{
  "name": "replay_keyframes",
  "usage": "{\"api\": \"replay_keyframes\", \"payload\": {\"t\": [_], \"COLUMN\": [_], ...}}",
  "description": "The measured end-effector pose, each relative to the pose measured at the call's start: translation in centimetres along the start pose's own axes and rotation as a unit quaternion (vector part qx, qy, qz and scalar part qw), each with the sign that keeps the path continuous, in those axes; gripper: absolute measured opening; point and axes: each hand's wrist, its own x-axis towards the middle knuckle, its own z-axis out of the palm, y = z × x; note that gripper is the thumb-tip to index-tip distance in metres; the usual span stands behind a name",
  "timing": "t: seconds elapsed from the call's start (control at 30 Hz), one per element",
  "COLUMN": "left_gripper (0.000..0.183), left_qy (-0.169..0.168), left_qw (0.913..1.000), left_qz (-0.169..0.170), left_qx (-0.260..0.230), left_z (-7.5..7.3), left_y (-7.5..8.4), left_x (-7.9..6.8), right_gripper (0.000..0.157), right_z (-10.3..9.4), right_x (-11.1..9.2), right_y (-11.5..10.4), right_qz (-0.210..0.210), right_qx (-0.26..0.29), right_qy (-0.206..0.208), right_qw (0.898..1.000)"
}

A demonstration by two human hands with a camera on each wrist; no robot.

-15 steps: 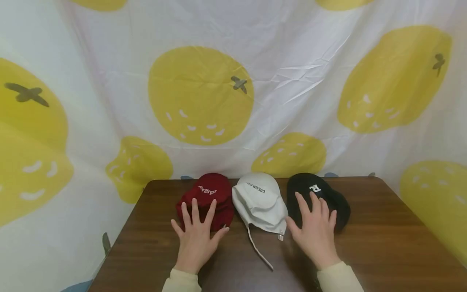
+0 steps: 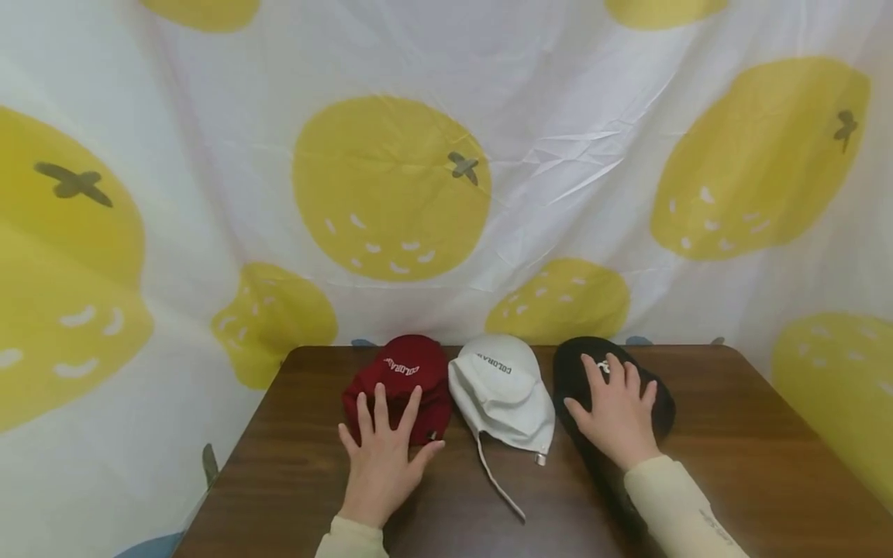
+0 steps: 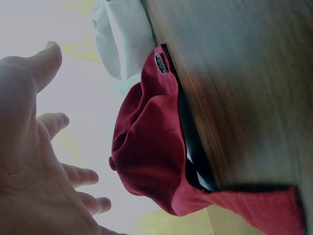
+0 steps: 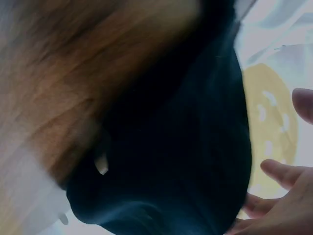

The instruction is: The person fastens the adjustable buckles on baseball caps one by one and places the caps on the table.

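Note:
Three baseball caps stand in a row at the table's far side: a red cap (image 2: 401, 368), a white cap (image 2: 509, 395) and a black cap (image 2: 574, 368). Over the front of the red one is my left hand (image 2: 384, 469), fingers spread. The left wrist view shows a gap between that palm (image 3: 34, 171) and the cap's crown (image 3: 151, 142). My right hand (image 2: 617, 415) hovers over the black cap with fingers apart, covering most of its white letter. In the right wrist view its fingers (image 4: 281, 174) are beside the dark crown (image 4: 195, 142); whether they touch it, I cannot tell.
A loose strap (image 2: 497, 487) trails from the white cap toward the front of the brown wooden table (image 2: 279, 480). Behind the table hangs a white cloth (image 2: 544, 139) printed with yellow lemons.
My right hand has moved forward and slightly right, farther over the black cap, covering more of its letter. The left hand keeps its spread pose over the red cap. The whole view has shifted slightly.

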Motion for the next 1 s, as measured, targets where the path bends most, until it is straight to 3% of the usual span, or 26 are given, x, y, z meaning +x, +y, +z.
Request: {"api": "replay_keyframes", "payload": {"t": [0.17, 0.4, 0.53, 0.8, 1.0], "left_gripper": [0.086, 0.087, 0.087, 0.088, 0.088], "left_qy": [-0.008, 0.002, 0.011, 0.013, 0.027], "left_qw": [0.9999, 0.9999, 0.9998, 0.9998, 0.9991], "left_qz": [0.001, 0.011, 0.014, 0.014, 0.016], "left_qx": [0.009, 0.008, 0.009, 0.011, 0.028], "left_z": [0.4, 0.5, 0.3, 0.2, -0.1], "left_y": [-0.1, -0.1, -0.1, -0.1, -0.4], "left_x": [-0.6, -0.6, -0.2, 0.1, 0.2], "right_gripper": [0.078, 0.065, 0.058, 0.013, 0.018], "right_z": [1.1, 1.7, 1.5, 0.4, 0.1], "right_x": [-0.6, -0.8, -0.1, 0.1, 0.2], "right_y": [0.9, 1.8, 2.3, 3.2, 3.8], "right_qz": [0.029, 0.058, 0.056, 0.075, 0.072], "right_qx": [-0.005, -0.03, -0.037, -0.015, -0.022], "right_qy": [-0.034, -0.006, -0.034, -0.101, -0.109], "right_qw": [0.999, 0.998, 0.997, 0.992, 0.991]}}
